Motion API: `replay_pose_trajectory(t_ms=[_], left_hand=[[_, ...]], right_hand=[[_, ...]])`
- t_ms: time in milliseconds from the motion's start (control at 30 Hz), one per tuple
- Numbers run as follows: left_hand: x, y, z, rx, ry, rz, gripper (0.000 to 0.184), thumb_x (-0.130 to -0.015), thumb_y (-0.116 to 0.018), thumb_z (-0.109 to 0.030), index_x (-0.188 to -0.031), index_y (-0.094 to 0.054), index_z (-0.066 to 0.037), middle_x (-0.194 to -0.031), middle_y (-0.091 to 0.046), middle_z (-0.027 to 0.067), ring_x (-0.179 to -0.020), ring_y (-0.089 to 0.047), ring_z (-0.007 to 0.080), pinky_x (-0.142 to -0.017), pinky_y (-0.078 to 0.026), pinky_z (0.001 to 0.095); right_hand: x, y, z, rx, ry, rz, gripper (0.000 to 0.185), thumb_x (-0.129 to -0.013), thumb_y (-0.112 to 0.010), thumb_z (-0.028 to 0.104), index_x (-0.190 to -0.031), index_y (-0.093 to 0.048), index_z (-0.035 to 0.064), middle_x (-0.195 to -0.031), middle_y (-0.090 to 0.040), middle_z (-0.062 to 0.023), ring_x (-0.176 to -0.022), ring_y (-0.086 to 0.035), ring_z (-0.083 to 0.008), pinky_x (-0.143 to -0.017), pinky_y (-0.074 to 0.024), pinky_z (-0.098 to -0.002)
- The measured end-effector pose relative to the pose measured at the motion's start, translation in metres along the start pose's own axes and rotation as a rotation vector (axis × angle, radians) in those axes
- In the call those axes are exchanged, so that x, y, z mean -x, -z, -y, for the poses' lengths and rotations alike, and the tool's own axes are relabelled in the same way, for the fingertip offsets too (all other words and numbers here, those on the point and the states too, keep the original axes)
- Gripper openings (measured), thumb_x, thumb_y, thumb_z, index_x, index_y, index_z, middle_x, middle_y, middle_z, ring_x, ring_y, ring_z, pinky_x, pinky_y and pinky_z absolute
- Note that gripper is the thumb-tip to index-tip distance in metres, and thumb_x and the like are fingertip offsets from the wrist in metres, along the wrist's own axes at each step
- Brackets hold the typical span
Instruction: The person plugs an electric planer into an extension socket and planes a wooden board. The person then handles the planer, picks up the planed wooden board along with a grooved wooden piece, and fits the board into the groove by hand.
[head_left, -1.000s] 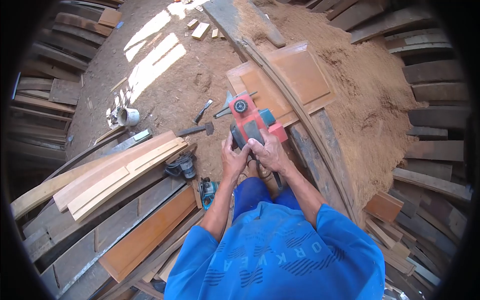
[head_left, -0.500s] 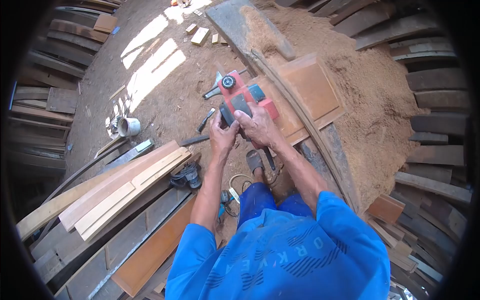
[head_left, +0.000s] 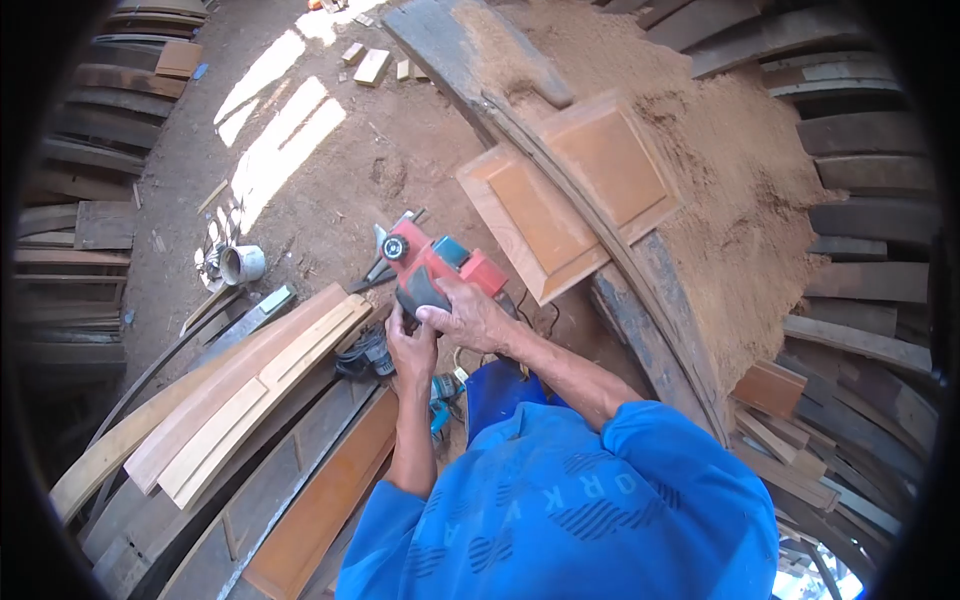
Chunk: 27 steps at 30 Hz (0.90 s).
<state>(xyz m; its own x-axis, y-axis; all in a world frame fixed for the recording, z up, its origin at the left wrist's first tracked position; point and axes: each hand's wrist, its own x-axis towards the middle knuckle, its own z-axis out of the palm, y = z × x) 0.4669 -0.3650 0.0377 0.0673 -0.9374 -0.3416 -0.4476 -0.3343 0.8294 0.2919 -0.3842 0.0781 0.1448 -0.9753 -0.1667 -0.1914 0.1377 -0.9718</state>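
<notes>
Pot (head_left: 243, 264) on ground, far left. Pale boards (head_left: 255, 385) stacked right of it. Left hand (head_left: 410, 345): fingers bent up against planer's near side, tips partly hidden. Planer (head_left: 425, 268): red, in both hands, left of panel. Right hand (head_left: 465, 315): thumb and fingers clasp planer's dark part. Panel (head_left: 515, 220) lies under curved strip (head_left: 572, 188). Sawdust (head_left: 745, 210) rightward.

Strip (head_left: 597, 222) across panel (head_left: 632, 170); planer (head_left: 430, 266) left of panel; bucket (head_left: 243, 264) farther left; sawdust (head_left: 745, 200) right of panel.

Sunlight patches (head_left: 268, 165) glare white on the shaded floor (head_left: 350, 215), and fisheye distortion bends the black-rimmed edges.
</notes>
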Motion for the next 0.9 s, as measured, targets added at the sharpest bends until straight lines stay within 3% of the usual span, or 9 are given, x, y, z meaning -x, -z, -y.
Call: replay_pose_trajectory(t_ms=[133, 267, 400, 433, 567, 667, 733, 867, 900], left_hand=[[0.062, -0.001, 0.017, -0.194, 0.146, -0.014, 0.045, -0.099, -0.069, -0.023, -0.134, -0.060, 0.004, -0.116, -0.069, 0.0108, -0.104, -0.067, 0.0166, -0.090, -0.053, 0.0320], [0.091, -0.012, 0.026, 0.128, 0.227, 0.115, 0.034, -0.099, -0.068, -0.020, -0.125, -0.063, 0.002, -0.114, -0.070, 0.0116, -0.104, -0.066, 0.0168, -0.089, -0.052, 0.0323], [0.104, -0.018, 0.012, 0.018, 0.325, 0.201, 0.040, -0.099, -0.070, -0.025, -0.127, -0.064, 0.002, -0.116, -0.071, 0.0130, -0.106, -0.066, 0.0197, -0.094, -0.051, 0.0349], [0.107, -0.021, 0.019, 0.004, 0.253, 0.213, 0.061, -0.097, -0.071, -0.037, -0.137, -0.056, 0.006, -0.114, -0.071, 0.0167, -0.103, -0.069, 0.0228, -0.089, -0.054, 0.0365], [0.114, -0.036, 0.023, -0.124, 0.136, 0.025, 0.066, -0.094, -0.074, -0.036, -0.141, -0.052, 0.006, -0.138, -0.056, 0.0247, -0.124, -0.059, 0.0328, -0.104, -0.048, 0.0442], [0.088, -0.050, 0.010, -0.206, -0.191, -0.160, 0.063, -0.094, -0.074, -0.029, -0.143, -0.050, 0.004, -0.137, -0.056, 0.0213, -0.121, -0.059, 0.0292, -0.103, -0.050, 0.0418], [0.060, -0.072, -0.016, 0.005, -0.189, -0.132, 0.067, -0.092, -0.075, -0.028, -0.143, -0.047, 0.006, -0.135, -0.055, 0.0234, -0.127, -0.055, 0.0326, -0.109, -0.044, 0.0428], [-0.009, -0.158, -0.027, 0.344, 0.031, -0.034, 0.070, -0.091, -0.077, -0.024, -0.144, -0.043, 0.007, -0.130, -0.061, 0.0210, -0.111, -0.064, 0.0294, -0.099, -0.053, 0.0415], [-0.018, -0.176, -0.027, 0.404, 0.029, 0.024, 0.060, -0.093, -0.075, -0.025, -0.138, -0.050, 0.006, -0.118, -0.065, 0.0174, -0.102, -0.065, 0.0233, -0.089, -0.055, 0.0371]], right_hand=[[0.047, -0.012, -0.015, -0.046, -0.189, 0.149, 0.067, -0.096, -0.060, 0.054, -0.101, -0.058, -0.0127, -0.091, -0.062, -0.0332, -0.090, -0.065, -0.0443, -0.081, -0.0505, -0.0508], [0.080, -0.018, -0.028, 0.018, -0.328, 0.187, 0.063, -0.097, -0.060, 0.048, -0.114, -0.060, -0.0128, -0.105, -0.066, -0.0331, -0.102, -0.067, -0.0421, -0.087, -0.0505, -0.0495], [0.106, -0.017, -0.040, -0.001, -0.295, 0.092, 0.066, -0.096, -0.060, 0.052, -0.109, -0.061, -0.0125, -0.099, -0.066, -0.0319, -0.096, -0.067, -0.0419, -0.086, -0.0504, -0.0496], [0.112, -0.015, -0.042, -0.010, -0.276, 0.065, 0.067, -0.096, -0.060, 0.054, -0.107, -0.061, -0.0122, -0.097, -0.066, -0.0309, -0.093, -0.066, -0.0417, -0.085, -0.0505, -0.0495], [0.136, -0.001, -0.039, 0.023, -0.266, -0.010, 0.068, -0.097, -0.059, 0.053, -0.111, -0.060, -0.0133, -0.101, -0.066, -0.0319, -0.098, -0.067, -0.0419, -0.088, -0.0502, -0.0493], [0.154, 0.006, -0.044, 0.068, -0.252, -0.010, 0.067, -0.097, -0.059, 0.052, -0.114, -0.060, -0.0130, -0.102, -0.066, -0.0322, -0.100, -0.066, -0.0410, -0.090, -0.0503, -0.0495], [0.167, 0.007, -0.063, 0.070, -0.240, -0.032, 0.066, -0.098, -0.059, 0.051, -0.115, -0.059, -0.0124, -0.103, -0.066, -0.0325, -0.102, -0.066, -0.0404, -0.091, -0.0502, -0.0498], [0.186, 0.030, -0.048, 0.056, -0.625, 0.166, 0.062, -0.099, -0.060, 0.045, -0.125, -0.057, -0.0117, -0.082, -0.065, -0.0202, -0.076, -0.067, -0.0302, -0.073, -0.0539, -0.0440], [0.198, 0.023, -0.090, 0.102, -0.455, 0.097, 0.060, -0.101, -0.061, 0.042, -0.127, -0.056, -0.0115, -0.070, -0.061, -0.0109, -0.057, -0.059, -0.0206, -0.056, -0.0504, -0.0371]])
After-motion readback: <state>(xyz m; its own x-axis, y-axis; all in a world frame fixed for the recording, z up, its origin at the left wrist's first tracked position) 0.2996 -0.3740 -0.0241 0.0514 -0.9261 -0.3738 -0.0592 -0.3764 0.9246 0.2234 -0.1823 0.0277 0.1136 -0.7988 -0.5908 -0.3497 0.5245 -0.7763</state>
